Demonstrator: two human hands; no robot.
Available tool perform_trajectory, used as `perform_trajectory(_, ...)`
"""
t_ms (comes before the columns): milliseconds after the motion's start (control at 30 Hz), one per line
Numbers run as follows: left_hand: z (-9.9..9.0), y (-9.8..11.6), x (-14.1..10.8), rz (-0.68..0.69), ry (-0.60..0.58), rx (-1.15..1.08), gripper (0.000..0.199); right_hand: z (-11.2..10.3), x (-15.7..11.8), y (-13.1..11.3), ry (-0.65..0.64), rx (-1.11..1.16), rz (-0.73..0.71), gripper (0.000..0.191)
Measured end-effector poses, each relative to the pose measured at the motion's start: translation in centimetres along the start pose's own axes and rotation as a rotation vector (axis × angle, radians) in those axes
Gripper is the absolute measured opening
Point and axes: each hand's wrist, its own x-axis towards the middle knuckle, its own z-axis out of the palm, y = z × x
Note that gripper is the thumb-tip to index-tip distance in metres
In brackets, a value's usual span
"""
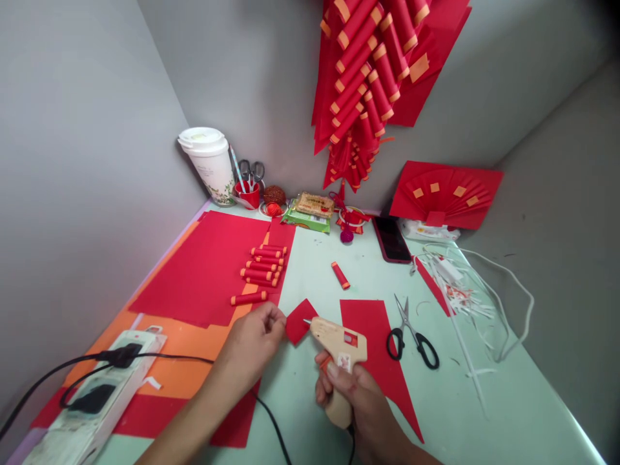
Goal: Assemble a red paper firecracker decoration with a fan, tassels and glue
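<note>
My left hand (259, 336) pinches the left corner of a small red paper square (298, 321) above the pale green table. Wrapped round the handle of a cream glue gun (336, 339) is my right hand (351, 391). The gun's metal nozzle points left, over the right part of the red square. A larger red paper piece (378, 349) lies partly behind the gun. Farther back, a single red roll with orange ends (340, 275) rests on the table. Several similar rolls (261, 268) are grouped to the left.
Black-handled scissors (411, 336) lie open at the right, near white paper scraps (465, 300) and a cable. A power strip (104, 387) stands at the left by red sheets (203, 265). At the back are a white cup (208, 165) and a phone (391, 239).
</note>
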Motion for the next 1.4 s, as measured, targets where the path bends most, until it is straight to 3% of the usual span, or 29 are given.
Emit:
perform_trajectory(333,0.6,0.1,0.1,0.006,0.044,0.339,0.02,0.1,0.4,0.0,0.064,-0.104,0.075,0.053)
perform_trajectory(600,0.2,0.3,-0.2,0.013,0.113,0.45,0.025,1.2,0.3,-0.8,0.089,-0.198,0.075,0.05)
perform_trajectory(1067,-1.0,-0.9,-1.6,0.174,0.47,0.222,0.024,1.8,0.5,-1.5,0.095,-0.255,0.095,0.06)
perform_trajectory(1400,-0.9,-0.9,-1.9,0.276,0.551,0.144,0.015,1.7,0.7,-1.6,0.088,-0.279,0.085,0.059)
